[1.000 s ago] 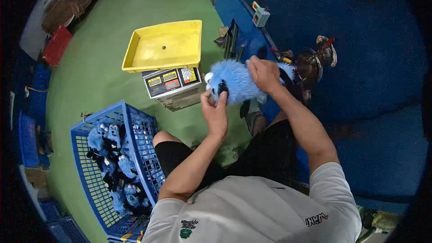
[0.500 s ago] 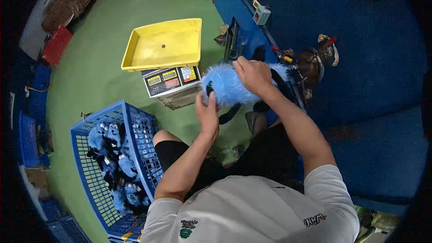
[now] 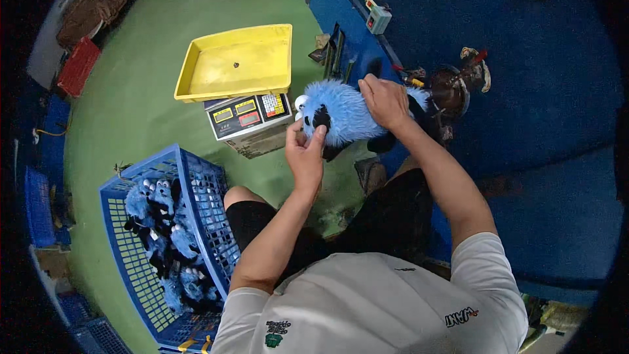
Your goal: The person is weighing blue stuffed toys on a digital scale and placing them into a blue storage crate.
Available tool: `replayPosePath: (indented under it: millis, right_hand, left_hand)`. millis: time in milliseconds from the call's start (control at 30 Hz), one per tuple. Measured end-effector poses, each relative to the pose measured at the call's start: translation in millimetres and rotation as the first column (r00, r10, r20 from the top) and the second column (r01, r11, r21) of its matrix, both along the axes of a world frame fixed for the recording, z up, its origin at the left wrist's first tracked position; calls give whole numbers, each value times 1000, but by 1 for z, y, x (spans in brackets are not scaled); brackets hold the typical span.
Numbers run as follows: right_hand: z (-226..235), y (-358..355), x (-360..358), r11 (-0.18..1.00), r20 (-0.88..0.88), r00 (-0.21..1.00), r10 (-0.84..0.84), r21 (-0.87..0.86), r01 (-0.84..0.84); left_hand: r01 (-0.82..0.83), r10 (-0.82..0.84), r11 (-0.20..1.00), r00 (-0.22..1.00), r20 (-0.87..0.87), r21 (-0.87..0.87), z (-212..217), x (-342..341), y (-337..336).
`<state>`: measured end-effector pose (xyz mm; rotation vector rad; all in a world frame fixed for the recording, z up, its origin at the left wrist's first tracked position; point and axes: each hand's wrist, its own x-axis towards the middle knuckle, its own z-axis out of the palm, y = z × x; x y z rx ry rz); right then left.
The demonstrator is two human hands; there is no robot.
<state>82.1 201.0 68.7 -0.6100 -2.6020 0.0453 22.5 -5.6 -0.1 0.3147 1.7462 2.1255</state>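
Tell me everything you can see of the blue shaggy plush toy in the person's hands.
The blue shaggy plush toy looks soft and long-haired, with bulging white eyes, a black rounded patch on its head and black limbs. It is held roughly lengthwise across the picture, head to the left. The left-hand grip holds the head, thumb at the patch; the right-hand grip lies across its body. Its far end reaches a dark, round machine part; whether they touch is unclear.

Dark lettering (image 3: 460,317) and a green emblem (image 3: 274,340) mark the white shirt (image 3: 373,295), printed keys (image 3: 272,103) the scale (image 3: 230,129).
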Motion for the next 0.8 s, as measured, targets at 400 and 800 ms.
replayPosePath:
  millis: [400,800]
  right_hand:
    - [2,-33,-19,993,7,998,64,-97,-63]
    - [6,-46,-28,987,-8,994,109,-121,-109]
  left_hand:
    - [-60,-124,908,907,403,414,-17,25,4]
    - [-20,-85,984,824,561,178,1,32,23]
